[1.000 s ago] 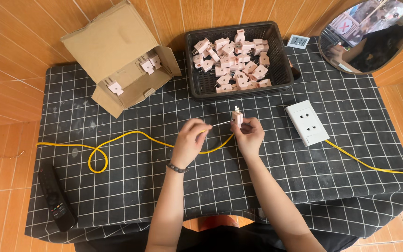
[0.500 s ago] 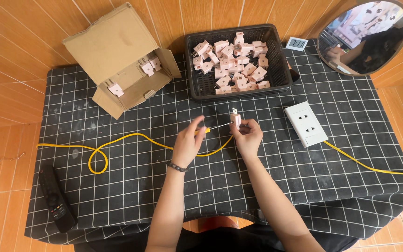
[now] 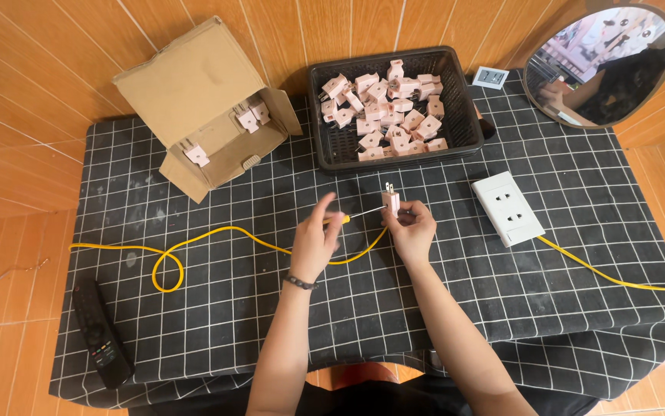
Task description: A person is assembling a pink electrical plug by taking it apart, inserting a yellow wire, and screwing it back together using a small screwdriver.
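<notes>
At table centre, right hand (image 3: 412,229) pinched a pale pink plug adapter (image 3: 391,202), prongs up. Left hand (image 3: 314,240), at its 9 o'clock, gripped a yellow-handled screwdriver (image 3: 351,216), tip touching the adapter. Black basket (image 3: 324,115) of adapters at 12 o'clock; white socket strip (image 3: 508,207) at 3 o'clock.

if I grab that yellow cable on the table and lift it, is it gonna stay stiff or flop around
Probably floppy: the yellow cable lies in a loose loop and soft curves across the checked tablecloth. It looks thin, so likely light. Its far end runs to the white socket block, so lifting it may tug that block.
</notes>
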